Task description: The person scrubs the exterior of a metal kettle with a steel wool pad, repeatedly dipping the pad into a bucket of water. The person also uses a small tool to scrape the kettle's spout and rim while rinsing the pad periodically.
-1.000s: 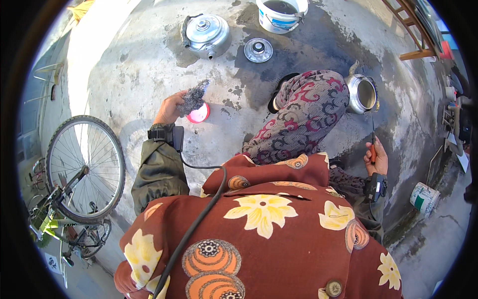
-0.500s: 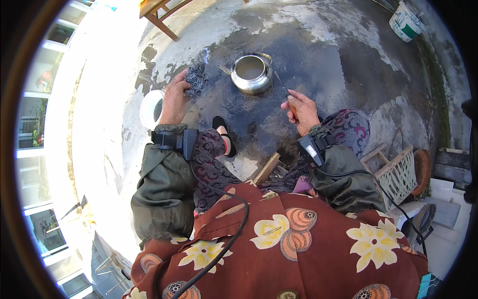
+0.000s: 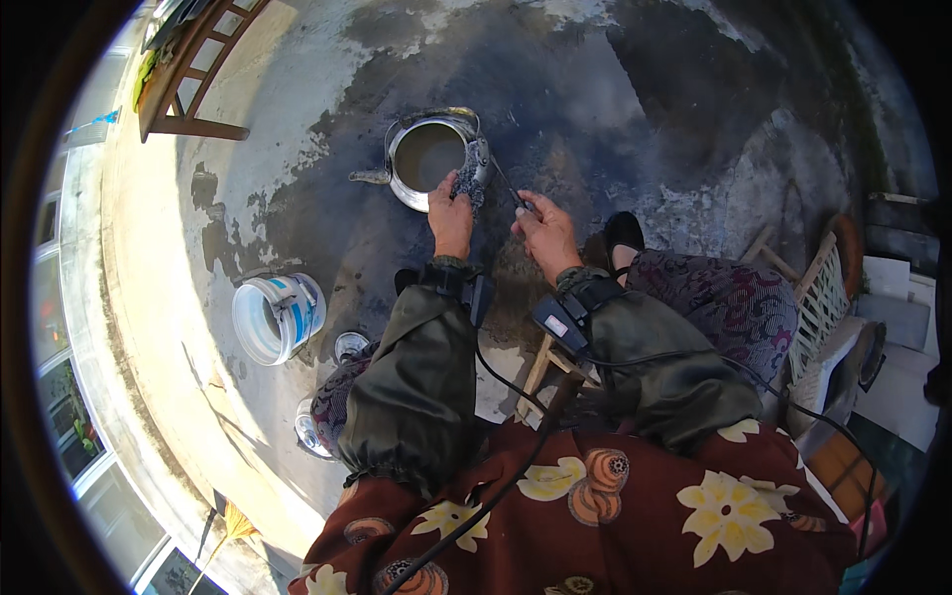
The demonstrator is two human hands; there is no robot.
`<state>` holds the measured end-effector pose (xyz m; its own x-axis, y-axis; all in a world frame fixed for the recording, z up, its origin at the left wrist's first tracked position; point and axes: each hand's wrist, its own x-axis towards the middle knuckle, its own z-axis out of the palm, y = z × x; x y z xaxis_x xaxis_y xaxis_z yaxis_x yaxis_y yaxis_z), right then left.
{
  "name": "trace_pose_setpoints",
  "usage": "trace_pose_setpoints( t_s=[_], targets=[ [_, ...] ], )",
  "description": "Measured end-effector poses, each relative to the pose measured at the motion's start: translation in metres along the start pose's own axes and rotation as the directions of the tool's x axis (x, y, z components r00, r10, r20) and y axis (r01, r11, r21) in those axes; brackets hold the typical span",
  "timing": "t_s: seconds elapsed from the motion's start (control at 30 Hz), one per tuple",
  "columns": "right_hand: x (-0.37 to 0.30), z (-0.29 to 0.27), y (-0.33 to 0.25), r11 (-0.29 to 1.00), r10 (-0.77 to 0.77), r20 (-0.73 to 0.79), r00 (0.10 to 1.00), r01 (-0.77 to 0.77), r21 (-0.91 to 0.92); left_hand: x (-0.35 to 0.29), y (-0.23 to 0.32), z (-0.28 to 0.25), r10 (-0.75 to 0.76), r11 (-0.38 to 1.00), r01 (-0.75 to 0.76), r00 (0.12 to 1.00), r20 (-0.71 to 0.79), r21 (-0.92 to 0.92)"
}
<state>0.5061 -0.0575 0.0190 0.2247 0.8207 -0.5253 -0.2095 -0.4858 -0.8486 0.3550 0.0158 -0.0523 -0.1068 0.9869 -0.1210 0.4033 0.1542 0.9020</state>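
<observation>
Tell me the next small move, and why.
Probably a short rub of the pad over the right side of the kettle, clear of the tool: the left hand holds the pad at that side, and the right hand holds the tool with its tip close by.

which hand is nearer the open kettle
Left. The left hand is at the kettle, by its near rim; the right hand is farther off, to its near right.

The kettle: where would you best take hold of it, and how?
Probably the middle of its arched handle, from above on the far side: it loops past the open mouth, away from the left hand by the near rim.
</observation>
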Motion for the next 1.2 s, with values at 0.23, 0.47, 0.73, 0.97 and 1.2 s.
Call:
trace_pose_setpoints(
  t_s=[0.23, 0.47, 0.73, 0.97, 1.2],
  targets=[
    [0.064, 0.029, 0.050, 0.985, -0.149, 0.018, 0.989, 0.150, -0.090, 0.018, -0.021, 0.017, 0.108, 0.971, -0.104, 0.994, -0.004, 0.216],
    [0.060, 0.021, 0.057, 0.920, -0.273, 0.000, 0.962, 0.261, -0.293, 0.016, -0.022, 0.014, 0.068, 0.962, -0.099, 0.989, 0.129, 0.253],
    [0.060, 0.025, 0.054, 0.843, -0.322, 0.035, 0.946, 0.303, -0.444, 0.024, -0.027, 0.008, -0.209, 0.954, 0.255, 0.944, 0.256, -0.160],
    [0.068, 0.053, 0.059, 0.794, -0.285, -0.035, 0.958, 0.215, -0.569, 0.026, -0.017, 0.009, -0.026, 0.993, 0.018, 0.997, 0.070, 0.116],
    [0.036, 0.038, 0.075, 0.826, -0.396, 0.025, 0.918, 0.368, -0.427, 0.030, -0.012, 0.003, 0.088, 0.948, -0.099, 0.995, 0.047, 0.304]
  ],
)
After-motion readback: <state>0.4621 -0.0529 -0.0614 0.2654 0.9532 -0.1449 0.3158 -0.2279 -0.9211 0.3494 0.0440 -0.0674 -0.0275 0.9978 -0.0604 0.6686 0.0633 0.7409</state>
